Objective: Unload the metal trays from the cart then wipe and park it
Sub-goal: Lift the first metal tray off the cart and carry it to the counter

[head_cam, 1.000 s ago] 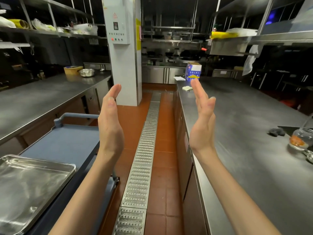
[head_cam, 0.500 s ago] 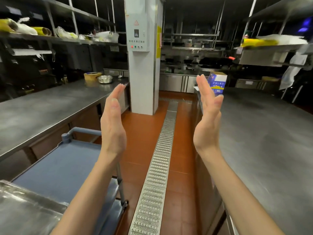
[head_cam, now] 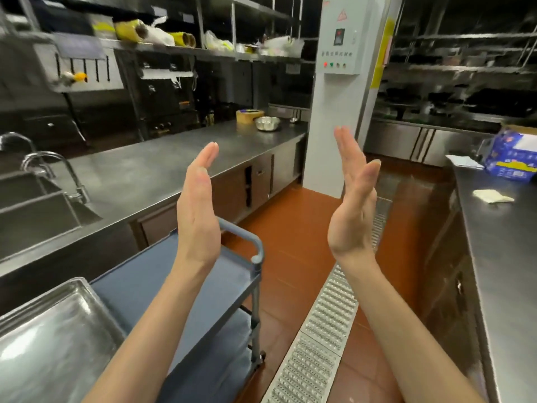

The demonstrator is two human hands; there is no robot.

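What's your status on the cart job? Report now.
Left hand and right hand both open, raised, holding nothing. Metal tray on the cart, not unloaded. Nothing between hands and tray.

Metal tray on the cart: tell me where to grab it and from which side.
Grip the metal tray by its raised rim on two opposite edges, coming from above. It lies flat on the cart top, so only the rolled lip gives purchase. Both the left hand and the right hand are open and free.
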